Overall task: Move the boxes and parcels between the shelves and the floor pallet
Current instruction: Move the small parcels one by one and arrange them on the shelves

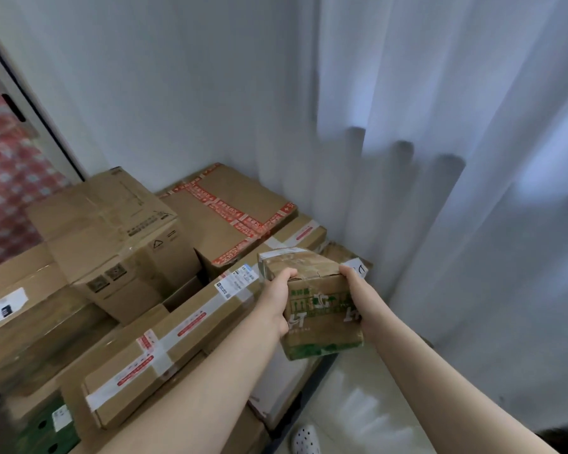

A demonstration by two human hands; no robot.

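Head view: the small green-printed box [322, 309] is held in the air, tilted, over the right edge of the stack of cartons and near the curtain [440, 158].
Left grip [276, 303]: curled round the box's left side, with the thumb up at the top edge.
Right grip [358, 299]: wrapped round the box's right side, with the fingers reaching the top corner.
Support: neither hand appears to be under the base, so sideways squeeze alone seems to carry the box.
Slip risk: the cardboard looks creased and soft, and its top is taped. If the walls give or the tape is slick, the box could slide down out of the hold.
Landing risk: the long taped parcel [177, 329] just beside it lies at a slant. A dark gap opens between that parcel and the cube carton [118, 244], so a careless set-down could tip or drop into it.
Edge risk: set too far right, the box could fall off the stack to the floor [358, 404].
Foot: a white shoe [305, 440] sits below, probably where a dropped box would land.
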